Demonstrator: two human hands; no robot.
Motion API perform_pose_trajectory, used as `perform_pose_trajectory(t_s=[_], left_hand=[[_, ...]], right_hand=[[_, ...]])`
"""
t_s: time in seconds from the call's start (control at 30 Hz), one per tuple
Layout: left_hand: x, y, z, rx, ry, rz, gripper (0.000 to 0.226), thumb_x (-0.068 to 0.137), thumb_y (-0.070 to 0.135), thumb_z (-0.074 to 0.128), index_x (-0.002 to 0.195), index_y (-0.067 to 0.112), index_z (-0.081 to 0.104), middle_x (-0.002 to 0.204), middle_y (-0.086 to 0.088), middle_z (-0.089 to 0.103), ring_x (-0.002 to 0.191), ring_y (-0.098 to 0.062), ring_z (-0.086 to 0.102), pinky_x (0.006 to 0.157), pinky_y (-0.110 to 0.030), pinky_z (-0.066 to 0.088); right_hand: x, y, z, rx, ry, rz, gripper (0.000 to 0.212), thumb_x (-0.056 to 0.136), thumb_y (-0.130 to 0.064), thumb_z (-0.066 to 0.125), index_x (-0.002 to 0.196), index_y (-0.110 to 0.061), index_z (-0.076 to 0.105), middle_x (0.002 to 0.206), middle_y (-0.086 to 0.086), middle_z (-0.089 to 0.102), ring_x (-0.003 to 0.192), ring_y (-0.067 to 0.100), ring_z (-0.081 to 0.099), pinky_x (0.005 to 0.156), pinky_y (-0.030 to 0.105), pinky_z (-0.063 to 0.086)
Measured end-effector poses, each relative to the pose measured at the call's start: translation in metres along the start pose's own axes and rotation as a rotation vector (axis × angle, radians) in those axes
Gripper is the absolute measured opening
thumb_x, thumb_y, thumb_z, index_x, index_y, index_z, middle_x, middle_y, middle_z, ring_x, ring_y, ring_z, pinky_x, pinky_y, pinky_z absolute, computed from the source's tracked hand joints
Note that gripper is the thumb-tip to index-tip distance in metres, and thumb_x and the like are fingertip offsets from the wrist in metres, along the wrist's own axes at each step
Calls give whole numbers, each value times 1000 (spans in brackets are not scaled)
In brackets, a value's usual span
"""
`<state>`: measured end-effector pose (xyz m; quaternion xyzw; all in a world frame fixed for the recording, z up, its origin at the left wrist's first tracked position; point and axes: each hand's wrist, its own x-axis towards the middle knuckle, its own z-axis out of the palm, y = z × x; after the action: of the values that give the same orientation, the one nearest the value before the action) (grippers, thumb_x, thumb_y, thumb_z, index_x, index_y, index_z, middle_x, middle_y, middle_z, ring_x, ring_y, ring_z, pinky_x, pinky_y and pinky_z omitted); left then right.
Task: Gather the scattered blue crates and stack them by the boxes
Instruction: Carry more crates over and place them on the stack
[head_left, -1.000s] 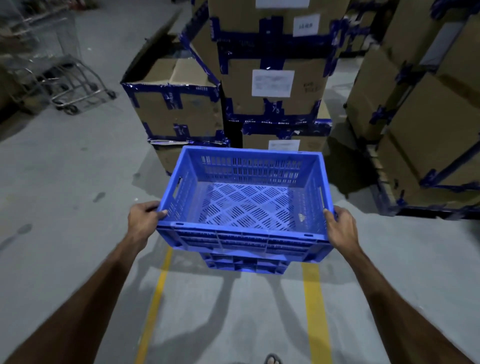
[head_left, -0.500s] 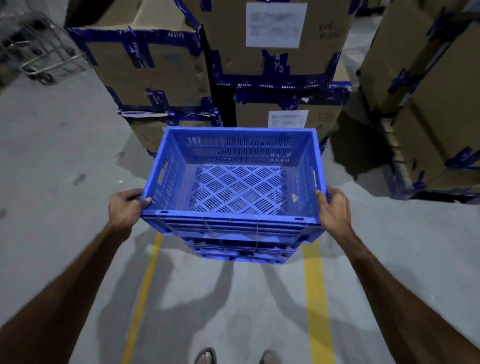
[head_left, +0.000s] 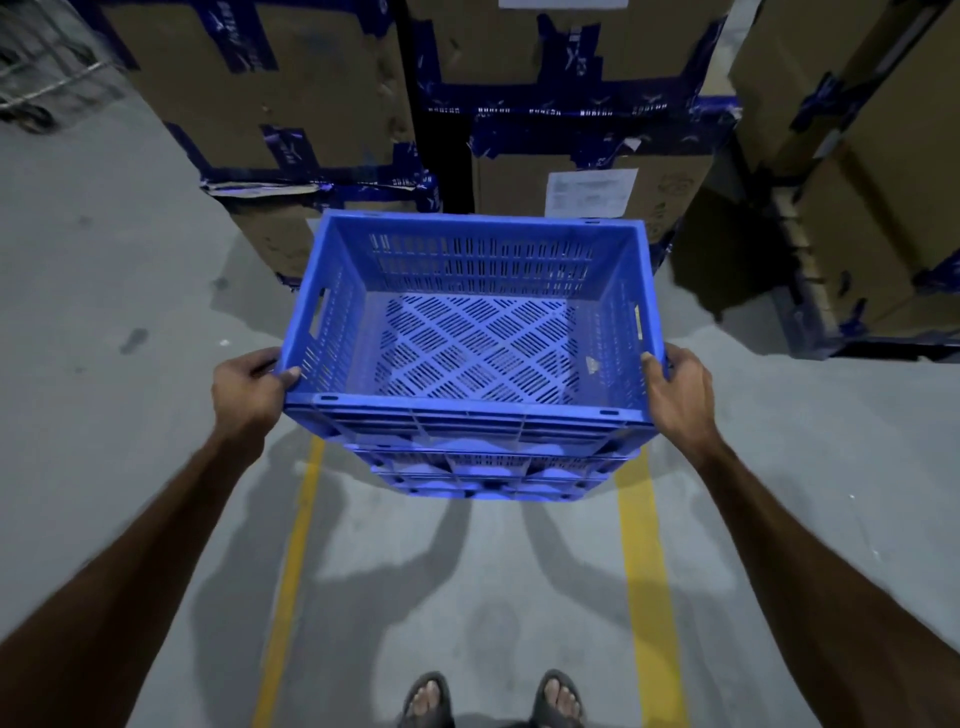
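Observation:
I hold a blue slotted plastic crate (head_left: 470, 415) in front of me, above the floor, its inside empty. My left hand (head_left: 249, 384) grips its left rim near the front corner. My right hand (head_left: 675, 387) grips the right rim the same way. Under it, the ribbed walls of a second blue crate (head_left: 483, 480) show, nested beneath the top one. Directly behind the crates stand stacked cardboard boxes (head_left: 587, 192) bound with blue tape, close to the crate's far rim.
More taped boxes (head_left: 270, 88) rise at the left and a box stack (head_left: 872, 218) at the right on a pallet. Two yellow floor lines (head_left: 641, 571) run toward the boxes. A wire trolley (head_left: 36, 78) is at the far left. My sandalled feet (head_left: 493, 699) are below.
The boxes have come nearer and larger in view as I walked forward with the crates. My feet have come into sight. Both hands keep the same grip.

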<state>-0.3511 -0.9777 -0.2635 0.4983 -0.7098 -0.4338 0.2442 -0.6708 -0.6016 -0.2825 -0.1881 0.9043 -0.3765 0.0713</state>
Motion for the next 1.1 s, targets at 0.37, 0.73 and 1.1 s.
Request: perform_pose_trajectory(t_s=[0.37,0.73,1.1], left_hand=[[-28,1,1,860,-163,586,50,95,52,53,115,14,79,138,-19,60,127,-38,54,106,-50,41],[-34,0,-10,837,-321,664,49,101,52,40,111,19,75,113,-1,78,107,-25,70,109,-48,36],[-31,-4,-11,791,-391,710,49,104,44,36,121,15,73,116,-8,76,108,-30,69,121,-43,23]], right_hand=[[-32,-5,-16,-455,-10,-165,54,101,-45,53,143,-11,48,125,19,51,114,41,50,93,53,46],[-68,-14,-15,-592,-162,-420,47,104,-57,36,115,-30,72,105,-6,68,104,20,65,103,52,29],[-72,-15,-18,-513,-86,-410,35,101,-42,39,106,-31,72,98,-4,70,97,22,68,92,43,38]])
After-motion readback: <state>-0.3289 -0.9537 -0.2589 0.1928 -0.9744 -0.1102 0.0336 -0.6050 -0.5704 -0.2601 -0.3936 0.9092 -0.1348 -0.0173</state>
